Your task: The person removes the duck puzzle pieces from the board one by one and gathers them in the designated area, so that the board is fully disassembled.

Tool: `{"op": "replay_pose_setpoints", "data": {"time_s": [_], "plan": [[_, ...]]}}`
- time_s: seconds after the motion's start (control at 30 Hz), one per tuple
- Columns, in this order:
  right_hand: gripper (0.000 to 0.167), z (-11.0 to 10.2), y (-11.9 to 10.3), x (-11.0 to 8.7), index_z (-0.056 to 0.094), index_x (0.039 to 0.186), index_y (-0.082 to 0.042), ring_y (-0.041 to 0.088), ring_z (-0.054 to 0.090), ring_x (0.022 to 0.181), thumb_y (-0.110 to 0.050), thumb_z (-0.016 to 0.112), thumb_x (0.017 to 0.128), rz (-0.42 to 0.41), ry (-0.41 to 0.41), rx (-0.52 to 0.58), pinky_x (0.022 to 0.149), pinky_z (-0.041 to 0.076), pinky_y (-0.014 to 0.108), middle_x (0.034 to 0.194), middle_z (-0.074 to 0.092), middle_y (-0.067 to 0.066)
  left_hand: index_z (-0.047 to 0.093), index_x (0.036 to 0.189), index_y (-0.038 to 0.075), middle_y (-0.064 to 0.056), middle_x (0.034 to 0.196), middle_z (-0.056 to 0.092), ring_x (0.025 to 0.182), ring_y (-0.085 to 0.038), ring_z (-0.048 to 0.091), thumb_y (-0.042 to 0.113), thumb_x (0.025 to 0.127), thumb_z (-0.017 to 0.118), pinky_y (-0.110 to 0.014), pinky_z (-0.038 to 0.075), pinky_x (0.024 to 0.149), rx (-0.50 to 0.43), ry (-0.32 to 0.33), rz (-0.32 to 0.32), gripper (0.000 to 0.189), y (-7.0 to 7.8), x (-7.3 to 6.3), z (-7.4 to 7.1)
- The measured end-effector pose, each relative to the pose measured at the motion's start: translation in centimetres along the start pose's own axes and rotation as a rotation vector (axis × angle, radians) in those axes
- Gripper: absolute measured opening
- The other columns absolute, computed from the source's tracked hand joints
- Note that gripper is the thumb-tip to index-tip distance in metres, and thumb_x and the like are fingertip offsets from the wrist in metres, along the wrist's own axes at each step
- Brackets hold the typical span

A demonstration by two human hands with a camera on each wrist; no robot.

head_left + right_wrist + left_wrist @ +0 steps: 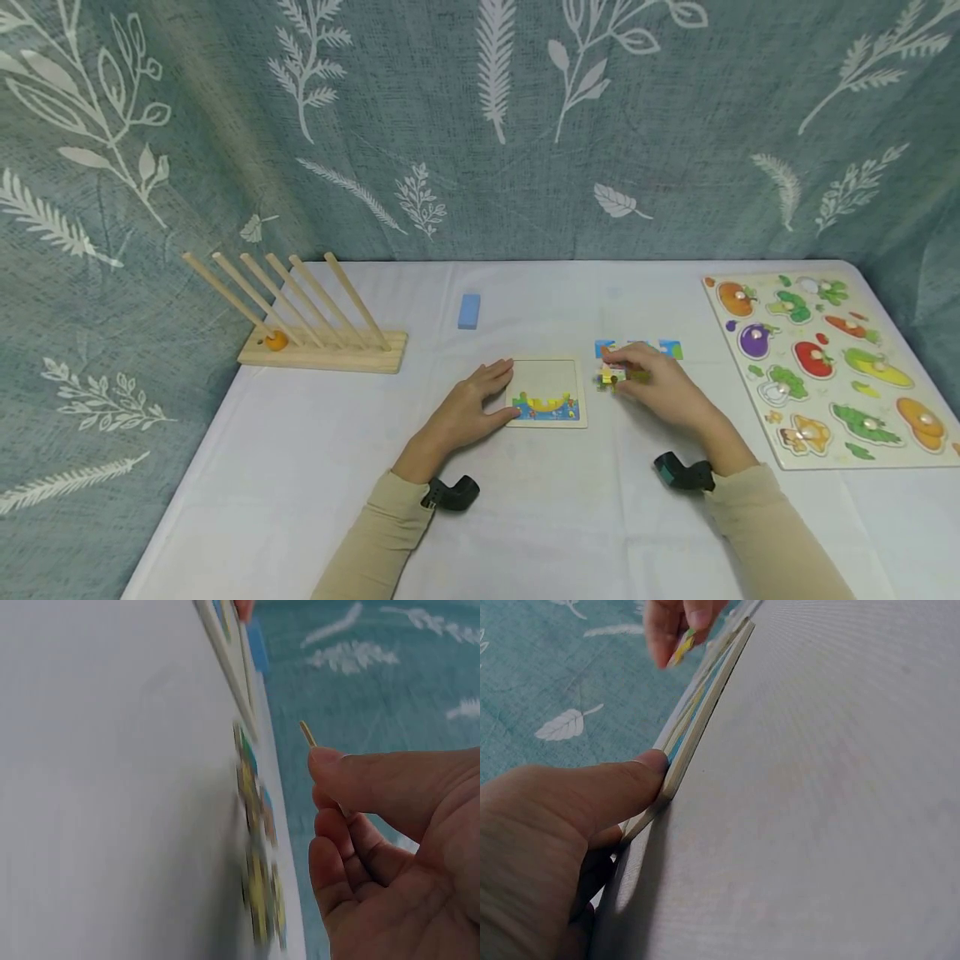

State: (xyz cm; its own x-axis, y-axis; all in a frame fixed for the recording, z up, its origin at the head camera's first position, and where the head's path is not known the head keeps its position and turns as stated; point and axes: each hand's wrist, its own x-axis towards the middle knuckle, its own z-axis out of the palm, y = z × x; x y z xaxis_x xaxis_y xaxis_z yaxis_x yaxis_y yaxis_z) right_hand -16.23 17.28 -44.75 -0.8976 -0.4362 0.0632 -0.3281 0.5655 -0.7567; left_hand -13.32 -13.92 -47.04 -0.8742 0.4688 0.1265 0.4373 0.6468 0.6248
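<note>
Our right grip [660, 383] is closed to a thin pinch, thumb against fingers, on a small, flat yellow-and-green puzzle piece [681, 650], held above the white-clothed tabletop [300, 500]; its long axis we cannot tell. Left of that grip, just apart, lies the shallow pale wooden puzzle tray [543, 377], squared to the tabletop's far edge, picture pieces filling only its near part. Our left hand [472, 408] is nearer, touching the tray's left edge with thumb and extended fingers. Loose multicoloured pieces [670, 348] lie beyond the right grip. Toward the far edge sits a blue rectangular block [468, 312]; at the far left corner, a six-peg wooden rack [322, 358]; along the right edge, a cream vegetable board [832, 392].
</note>
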Motion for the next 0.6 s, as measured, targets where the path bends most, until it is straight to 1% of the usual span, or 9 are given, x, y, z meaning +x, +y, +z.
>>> {"op": "replay_pose_setpoints", "data": {"time_s": [0.1,0.23,0.3,0.37,0.43,0.47,0.53,0.6], "plan": [[0.037,-1.2,1.0,-0.8,0.060,0.125,-0.003,0.032,0.055,0.112,-0.003,0.064,0.087,0.024,0.021,-0.012,0.096,0.046,0.051,0.119,0.060,0.014,0.046,0.136,-0.005,-0.013,0.147,0.041,0.138,-0.027,0.036,0.026,0.085,0.071,-0.039,0.025,0.119,0.004,-0.003,0.001,0.064,-0.1,0.0,0.1],[0.036,-2.5,2.2,-1.9,0.060,0.124,-0.004,0.032,0.055,0.111,-0.005,0.064,0.088,0.054,0.042,-0.037,0.095,0.046,0.048,0.117,0.060,0.013,0.046,0.136,-0.005,-0.013,0.147,0.041,0.138,-0.027,0.036,0.026,0.085,0.071,-0.039,0.024,0.119,0.010,-0.003,0.000,0.064,-0.2,0.0,0.2],[0.035,-3.0,2.7,-2.4,0.060,0.125,-0.004,0.033,0.054,0.113,-0.007,0.063,0.090,0.069,0.048,-0.049,0.095,0.045,0.043,0.119,0.059,0.013,0.046,0.136,-0.005,-0.012,0.147,0.041,0.138,-0.028,0.036,0.026,0.085,0.071,-0.040,0.025,0.119,0.009,-0.002,0.001,0.064,-0.3,0.0,0.2],[0.035,-3.4,3.2,-2.9,0.060,0.125,-0.005,0.031,0.054,0.113,-0.009,0.064,0.090,0.075,0.059,-0.064,0.095,0.045,0.036,0.120,0.059,0.013,0.047,0.136,-0.005,-0.013,0.147,0.041,0.138,-0.028,0.036,0.026,0.085,0.071,-0.040,0.025,0.119,0.009,-0.001,0.001,0.064,-0.3,0.0,0.2],[0.035,-3.7,3.7,-3.4,0.061,0.124,-0.006,0.027,0.054,0.112,-0.008,0.064,0.089,0.077,0.069,-0.077,0.093,0.044,0.025,0.121,0.059,0.013,0.047,0.136,-0.005,-0.013,0.147,0.041,0.138,-0.028,0.036,0.026,0.086,0.071,-0.040,0.025,0.119,0.011,-0.001,0.001,0.064,-0.2,0.0,0.2],[0.035,-3.9,3.9,-3.6,0.061,0.124,-0.006,0.022,0.054,0.111,-0.008,0.064,0.089,0.074,0.076,-0.084,0.091,0.043,0.020,0.121,0.060,0.013,0.047,0.136,-0.005,-0.013,0.147,0.041,0.138,-0.028,0.036,0.026,0.086,0.071,-0.040,0.025,0.119,0.013,0.000,0.002,0.064,-0.2,0.1,0.2],[0.035,-4.0,4.4,-3.9,0.062,0.122,-0.006,0.009,0.052,0.108,-0.006,0.065,0.088,0.062,0.092,-0.092,0.089,0.041,0.012,0.119,0.061,0.013,0.046,0.136,-0.005,-0.013,0.147,0.041,0.138,-0.028,0.036,0.026,0.086,0.071,-0.040,0.025,0.119,0.015,-0.001,0.004,0.064,-0.2,0.1,0.2],[0.034,-4.1,4.8,-4.2,0.063,0.122,-0.006,-0.002,0.048,0.105,-0.004,0.065,0.087,0.054,0.101,-0.089,0.087,0.039,0.007,0.118,0.061,0.013,0.047,0.136,-0.005,-0.013,0.147,0.041,0.138,-0.028,0.036,0.026,0.086,0.071,-0.040,0.025,0.118,0.015,-0.001,0.008,0.064,-0.2,0.1,0.2]]}}
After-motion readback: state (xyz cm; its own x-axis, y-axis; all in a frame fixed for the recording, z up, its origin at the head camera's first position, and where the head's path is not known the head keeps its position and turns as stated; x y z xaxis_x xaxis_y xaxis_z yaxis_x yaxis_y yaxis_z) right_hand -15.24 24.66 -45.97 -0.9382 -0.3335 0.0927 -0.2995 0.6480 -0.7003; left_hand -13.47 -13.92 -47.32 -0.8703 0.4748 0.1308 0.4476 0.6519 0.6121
